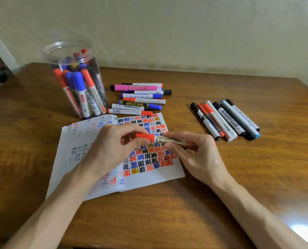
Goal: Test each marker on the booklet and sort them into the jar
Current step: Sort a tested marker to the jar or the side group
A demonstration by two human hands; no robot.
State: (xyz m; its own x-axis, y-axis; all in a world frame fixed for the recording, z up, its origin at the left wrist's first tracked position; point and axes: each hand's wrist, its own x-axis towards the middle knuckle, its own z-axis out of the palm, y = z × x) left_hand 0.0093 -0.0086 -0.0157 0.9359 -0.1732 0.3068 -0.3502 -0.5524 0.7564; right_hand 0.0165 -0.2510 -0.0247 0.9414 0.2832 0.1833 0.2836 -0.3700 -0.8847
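A red-capped whiteboard marker with a glossy printed barrel lies level between both hands above the open paper booklet, mid-table toward the near edge. The left hand pinches its ribbed cap, and the right hand curls round the barrel. A clear cylindrical plastic jar of markers stands toward the far left corner of the wood-grain table.

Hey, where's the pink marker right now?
Head view, left of centre: the pink marker lies near the back of the marker pile, just right of the jar and beyond the booklet.
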